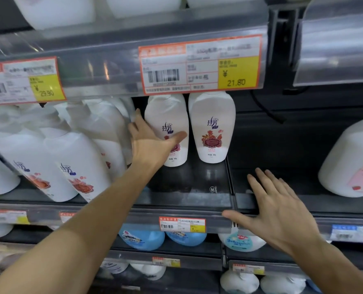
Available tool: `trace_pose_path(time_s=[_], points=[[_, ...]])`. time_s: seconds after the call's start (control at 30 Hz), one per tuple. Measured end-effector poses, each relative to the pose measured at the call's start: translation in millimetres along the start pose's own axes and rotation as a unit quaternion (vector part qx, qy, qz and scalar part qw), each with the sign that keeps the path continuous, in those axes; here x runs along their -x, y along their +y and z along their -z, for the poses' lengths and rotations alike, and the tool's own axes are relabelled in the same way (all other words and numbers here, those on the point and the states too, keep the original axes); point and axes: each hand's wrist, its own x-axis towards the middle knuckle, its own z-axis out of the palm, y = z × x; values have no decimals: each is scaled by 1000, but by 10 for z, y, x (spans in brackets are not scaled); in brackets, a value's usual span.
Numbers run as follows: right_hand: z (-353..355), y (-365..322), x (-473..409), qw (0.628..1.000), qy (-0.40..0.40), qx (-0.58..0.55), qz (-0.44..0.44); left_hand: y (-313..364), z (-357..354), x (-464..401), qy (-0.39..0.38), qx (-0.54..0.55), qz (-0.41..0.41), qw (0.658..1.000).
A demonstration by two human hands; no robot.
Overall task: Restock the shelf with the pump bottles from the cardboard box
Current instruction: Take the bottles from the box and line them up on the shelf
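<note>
White pump bottle (166,132) stands upright on the shelf (189,187), your left hand (153,143) spread against it. Your right hand (280,211) hovers flat, fingers apart, nearby.

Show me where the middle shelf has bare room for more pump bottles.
Free: the dark shelf floor in front of the two upright white bottles, and the bay right of the divider, up to the large white jug. Crowded: the leaning white bottles on the left.
</note>
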Motion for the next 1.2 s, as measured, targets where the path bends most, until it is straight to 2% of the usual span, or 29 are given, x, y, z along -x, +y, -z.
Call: trace_pose_path(time_s=[0.37,0.43,0.5,0.6,0.7,0.77,0.87,1.2], points=[[88,-35,20,999,-41,15,-8,61,28,111,-13,-14,33,999],[145,-55,21,998,-68,6,-14,39,126,354,-31,-22,9,999],[249,-126,36,995,-95,-23,-35,11,313,666,-74,-29,-49,996],[495,-389,157,991,-108,-60,-53,-35,721,1070,-154,-83,-110,978],[830,-818,433,989,-98,-97,-50,-73,1248,1330,-206,-163,-85,961],[1085,-1139,636,985,-122,-112,-50,-50,1666,1472,-211,-199,-90,953],[1368,-1640,938,988,-102,-113,-20,-29,2284,1724,-209,-213,-82,951],[2034,-2855,1996,984,-115,-132,45,-214,3866,2533,-210,-266,-33,940]])
